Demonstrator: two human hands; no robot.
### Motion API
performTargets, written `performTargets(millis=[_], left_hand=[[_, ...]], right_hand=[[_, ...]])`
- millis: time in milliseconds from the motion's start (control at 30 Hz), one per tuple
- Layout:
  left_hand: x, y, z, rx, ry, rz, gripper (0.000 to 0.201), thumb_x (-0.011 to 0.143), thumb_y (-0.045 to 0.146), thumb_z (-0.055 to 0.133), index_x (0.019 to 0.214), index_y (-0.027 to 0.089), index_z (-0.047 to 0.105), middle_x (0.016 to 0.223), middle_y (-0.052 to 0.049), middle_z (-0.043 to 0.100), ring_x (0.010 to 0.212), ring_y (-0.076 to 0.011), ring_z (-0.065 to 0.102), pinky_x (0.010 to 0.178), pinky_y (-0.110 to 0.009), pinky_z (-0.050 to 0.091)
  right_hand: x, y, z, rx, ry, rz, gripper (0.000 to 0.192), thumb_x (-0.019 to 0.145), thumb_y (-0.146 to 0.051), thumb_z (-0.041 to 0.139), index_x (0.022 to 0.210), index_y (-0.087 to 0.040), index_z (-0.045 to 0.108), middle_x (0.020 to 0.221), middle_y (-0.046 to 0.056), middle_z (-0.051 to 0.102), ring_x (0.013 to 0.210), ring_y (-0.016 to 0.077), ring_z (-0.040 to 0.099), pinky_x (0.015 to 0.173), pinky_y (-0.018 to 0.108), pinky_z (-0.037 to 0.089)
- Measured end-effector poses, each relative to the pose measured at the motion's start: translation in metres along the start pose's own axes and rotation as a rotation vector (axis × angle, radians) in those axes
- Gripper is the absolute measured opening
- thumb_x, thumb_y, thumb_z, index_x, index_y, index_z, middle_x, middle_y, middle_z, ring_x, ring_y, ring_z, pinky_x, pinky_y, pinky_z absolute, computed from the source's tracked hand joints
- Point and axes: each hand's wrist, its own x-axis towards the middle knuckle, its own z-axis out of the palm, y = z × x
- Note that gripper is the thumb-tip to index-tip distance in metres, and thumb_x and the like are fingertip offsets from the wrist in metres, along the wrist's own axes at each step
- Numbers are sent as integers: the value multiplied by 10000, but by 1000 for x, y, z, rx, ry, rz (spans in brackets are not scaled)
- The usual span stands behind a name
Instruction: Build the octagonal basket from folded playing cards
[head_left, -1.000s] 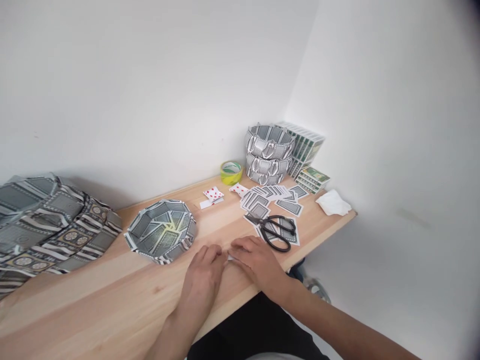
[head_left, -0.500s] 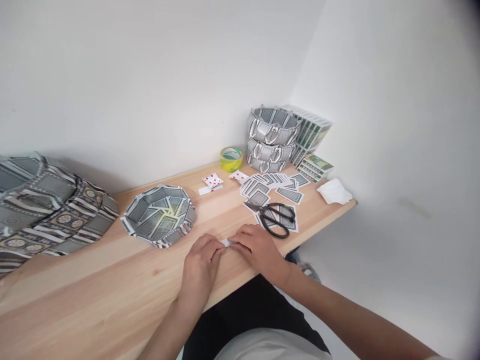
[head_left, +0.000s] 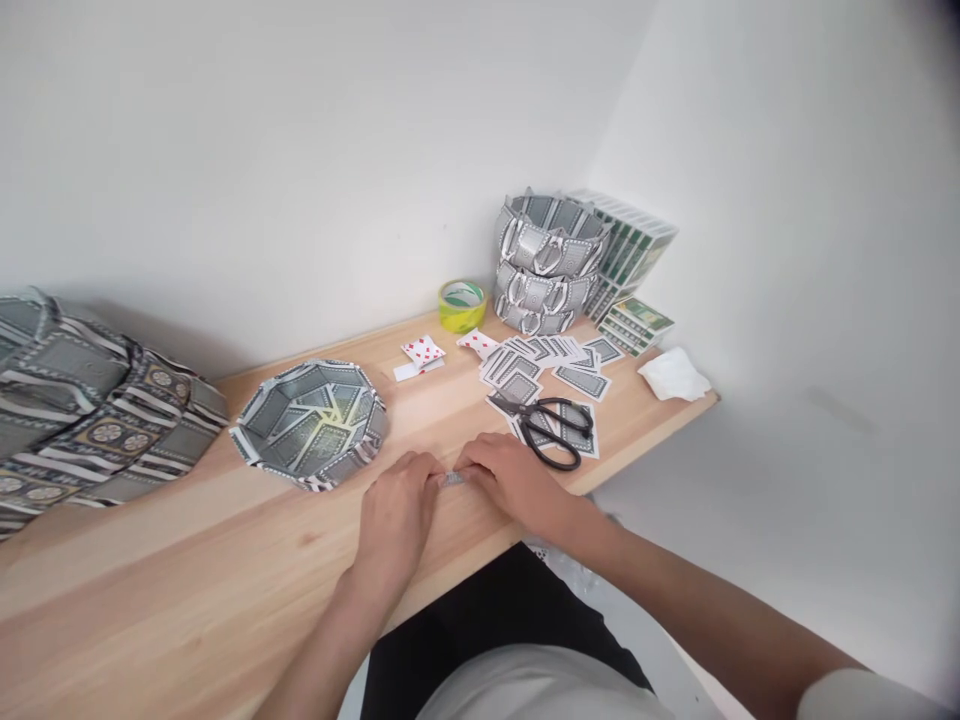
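Between my two hands, low over the table's front part, is a small folded playing card [head_left: 453, 479] with its grey patterned back partly showing. My left hand [head_left: 399, 505] pinches its left end, and my right hand [head_left: 506, 478] pinches the right end; the fingers cover most of it. Just beyond my right hand lie black-handled scissors [head_left: 553, 432], resting on a few loose cards. Spread behind them are several playing cards [head_left: 517, 368], backs up. To the left of my left hand sits a shallow many-sided bowl [head_left: 309, 425] made of folded cards.
A tall card-built vessel [head_left: 551, 265] stands by the wall, with card boxes [head_left: 634, 245] behind it. Yellow tape [head_left: 462, 308], folded red-diamond cards [head_left: 424, 352] and a white tissue [head_left: 673, 375] lie on the wooden table [head_left: 225, 560]. A large card-built container [head_left: 97, 400] is far left.
The piece between my fingers showed white and now shows a grey patterned side. Both hands keep their pinch at nearly the same place; the view has shifted slightly.
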Motion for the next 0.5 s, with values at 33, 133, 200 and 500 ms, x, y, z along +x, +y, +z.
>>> performTargets(millis=[33,133,200,500], left_hand=[[3,1,-2,11,-27,-12,165,866,135,464,774,186,592,812,-35,645,749,-186,588,670,-276,357],[9,3,-6,27,-84,-25,164,857,124,461,777,191,589,821,-36,655,764,-192,595,677,-276,353],[11,4,-6,36,-105,-24,163,856,119,452,774,193,572,816,-35,651,769,-193,595,676,-275,349],[6,10,0,83,-116,-66,158,893,117,386,936,219,499,975,-26,631,857,-194,607,640,-269,343]], right_hand=[[2,1,-1,6,-15,2,155,886,-109,548,815,-173,670,802,25,651,791,154,574,750,265,385],[7,4,-1,1,-62,-1,158,865,-87,530,803,-180,641,792,16,635,768,148,563,732,258,374],[9,7,-1,-23,-86,3,158,849,-70,512,798,-182,610,785,10,615,760,145,548,718,256,363],[8,2,0,-93,-102,12,104,889,-120,510,816,-184,549,836,24,599,807,165,531,745,279,361]])
